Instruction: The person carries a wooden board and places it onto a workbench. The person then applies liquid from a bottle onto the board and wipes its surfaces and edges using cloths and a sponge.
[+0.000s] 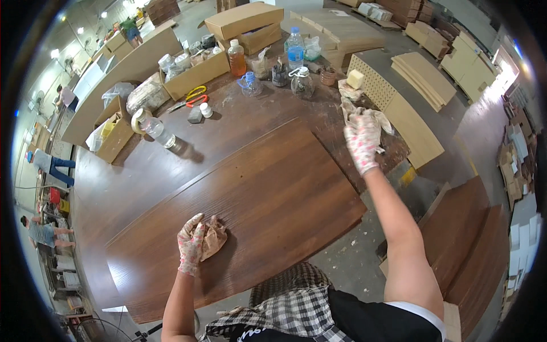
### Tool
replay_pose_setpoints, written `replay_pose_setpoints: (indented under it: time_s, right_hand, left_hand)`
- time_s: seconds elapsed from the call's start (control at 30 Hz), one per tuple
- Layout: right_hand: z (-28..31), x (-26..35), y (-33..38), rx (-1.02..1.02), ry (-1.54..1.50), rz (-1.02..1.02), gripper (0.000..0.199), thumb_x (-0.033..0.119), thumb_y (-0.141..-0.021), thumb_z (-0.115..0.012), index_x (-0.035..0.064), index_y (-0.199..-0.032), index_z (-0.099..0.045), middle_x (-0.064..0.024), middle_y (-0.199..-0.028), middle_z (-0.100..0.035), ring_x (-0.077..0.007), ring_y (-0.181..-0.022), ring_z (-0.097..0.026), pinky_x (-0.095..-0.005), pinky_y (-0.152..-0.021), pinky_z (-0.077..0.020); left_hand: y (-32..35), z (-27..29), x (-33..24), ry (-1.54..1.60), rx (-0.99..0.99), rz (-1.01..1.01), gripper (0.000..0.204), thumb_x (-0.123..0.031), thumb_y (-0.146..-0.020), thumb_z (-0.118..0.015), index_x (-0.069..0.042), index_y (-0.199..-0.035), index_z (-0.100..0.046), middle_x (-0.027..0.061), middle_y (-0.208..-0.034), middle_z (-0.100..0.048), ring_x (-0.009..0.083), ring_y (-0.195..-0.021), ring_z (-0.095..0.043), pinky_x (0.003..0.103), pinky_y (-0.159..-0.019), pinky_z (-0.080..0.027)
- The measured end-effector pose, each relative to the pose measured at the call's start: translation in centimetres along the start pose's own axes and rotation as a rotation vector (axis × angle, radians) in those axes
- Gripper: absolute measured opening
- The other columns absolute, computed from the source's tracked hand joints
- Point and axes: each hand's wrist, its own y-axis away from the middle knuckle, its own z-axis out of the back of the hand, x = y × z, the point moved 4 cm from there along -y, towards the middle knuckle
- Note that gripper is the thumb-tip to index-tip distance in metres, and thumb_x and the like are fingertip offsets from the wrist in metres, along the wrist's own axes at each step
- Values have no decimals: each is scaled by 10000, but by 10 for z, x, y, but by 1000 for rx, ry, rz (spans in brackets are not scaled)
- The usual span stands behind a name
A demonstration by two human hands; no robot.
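A dark brown wood-grain panel (pixel 268 188) lies in front of me on the worktable. My left hand (pixel 191 245), in a white glove with pink spots, is closed around a crumpled beige cloth (pixel 213 239) above the panel's left part. My right arm stretches to the table's far right corner. There my right hand (pixel 363 142), gloved alike, is on a pale crumpled rag (pixel 380 121), its fingers curled and partly lost against the fabric. Just beyond that hand a cream-coloured block (pixel 355 79) rests on more cloth.
Along the far side stand an amber bottle (pixel 237 58), a blue-labelled water bottle (pixel 295 50), a clear jar (pixel 302 83) and open cardboard boxes (pixel 196 74). Scissors (pixel 196 101) and a tilted clear bottle (pixel 156 129) lie left. More brown panels (pixel 467 233) are at right. Several people are at far left.
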Motion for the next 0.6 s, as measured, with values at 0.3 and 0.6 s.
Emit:
replay_pose_setpoints:
  time_s: [0.3, 0.6]
  right_hand:
    - [-87, -146, -45, 250, 145, 36, 480, 236, -774, -644, 81, -1222, -571, -175, -1256, -526, -337, -1139, -511, -390, -990, -409]
    - [23, 99, -24, 471, -960, -344, 401, -78, -828, -481, 21, -1208, -559, -59, -1194, -592, -125, -1023, -564, -240, -899, -449]
  left_hand:
    - [-12, -10, 17, -74, -82, -147, 205, -5, -873, -544, 33, -1054, -633, 91, -1042, -663, 153, -980, -602, 291, -904, -456]
    - [-6, -4, 0, -266, -55, -160, 202, -41, -854, -582, -2, -1036, -661, 92, -997, -683, 156, -929, -631, 281, -857, -477]
